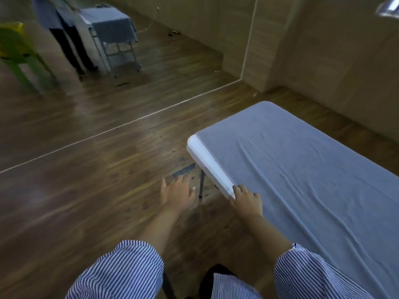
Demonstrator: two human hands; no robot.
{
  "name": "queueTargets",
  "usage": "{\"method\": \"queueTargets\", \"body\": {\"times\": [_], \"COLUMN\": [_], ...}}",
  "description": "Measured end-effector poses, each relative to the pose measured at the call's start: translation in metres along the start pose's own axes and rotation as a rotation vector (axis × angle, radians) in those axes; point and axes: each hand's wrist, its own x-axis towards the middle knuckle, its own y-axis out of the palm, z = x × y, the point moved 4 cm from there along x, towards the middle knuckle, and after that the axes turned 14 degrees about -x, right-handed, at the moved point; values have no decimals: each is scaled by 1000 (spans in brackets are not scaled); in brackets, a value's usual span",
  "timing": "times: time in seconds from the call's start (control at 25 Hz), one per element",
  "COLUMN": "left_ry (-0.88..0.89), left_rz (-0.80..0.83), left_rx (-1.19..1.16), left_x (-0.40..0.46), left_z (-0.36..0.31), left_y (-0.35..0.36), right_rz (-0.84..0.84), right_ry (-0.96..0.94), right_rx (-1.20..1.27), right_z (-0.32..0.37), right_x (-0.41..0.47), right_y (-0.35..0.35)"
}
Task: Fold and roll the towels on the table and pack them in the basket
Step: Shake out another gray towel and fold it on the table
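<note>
We see a white table (207,160) with rounded corners and a smooth plastic edge, and we take it as our landmark. A blue-grey cloth (302,169), soft and lightly creased, covers nearly all of its top, leaving a bare white strip along the left edge. We cannot tell whether this cloth is one of the towels. No basket shows, so we can report nothing of containers.

Our right hand (246,199) rests on the table's left edge, its grip curled over the white rim where the cloth begins. Our left hand (178,190) hangs left of the table, above the wooden floor (86,169), its grip apart with fingers spread, holding nothing.

Both arms wear striped sleeves (129,270). Far beyond the table stand a second covered table (112,26) and a green chair (15,48).
</note>
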Motion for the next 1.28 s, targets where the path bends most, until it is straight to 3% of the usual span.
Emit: {"method": "queueTargets", "body": {"times": [0.48,0.76,1.04,1.28], "left_ry": [177,325,579,670], "left_rz": [63,207,203,217], "left_rx": [72,242,330,390], "left_x": [210,282,325,334], "left_z": [9,4,-2,1], "left_y": [-15,-3,7,9], "right_rz": [-29,0,91,114], "right_ry": [140,207,423,541], "right_rx": [23,38,99,224], "right_z": [14,23,38,47], "right_x": [160,173,172,169], "right_y": [22,31,30,38]}}
